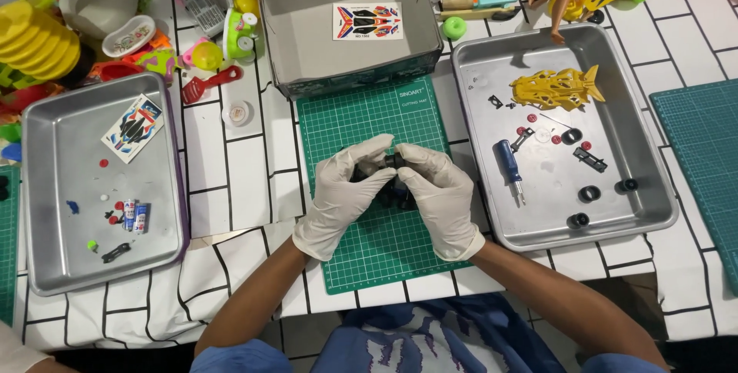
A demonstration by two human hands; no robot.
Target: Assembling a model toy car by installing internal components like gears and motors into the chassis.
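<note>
Together, the gloved left hand (342, 200) and right hand (440, 196) clench a small black toy car chassis (390, 181) over the green cutting mat (384, 254) mid-tabletop. It looks light, stiff plastic with delicate clips; best pinched along its sides.

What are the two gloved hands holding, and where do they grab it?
Both hands, left hand and right hand, hold a small black part by its sides.

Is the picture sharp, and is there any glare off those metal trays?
Head view: evenly lit and mostly sharp; soft sheen on the right tray and left tray, no harsh glare; gloved left hand and right hand cast faint shadows on the green mat.
</note>
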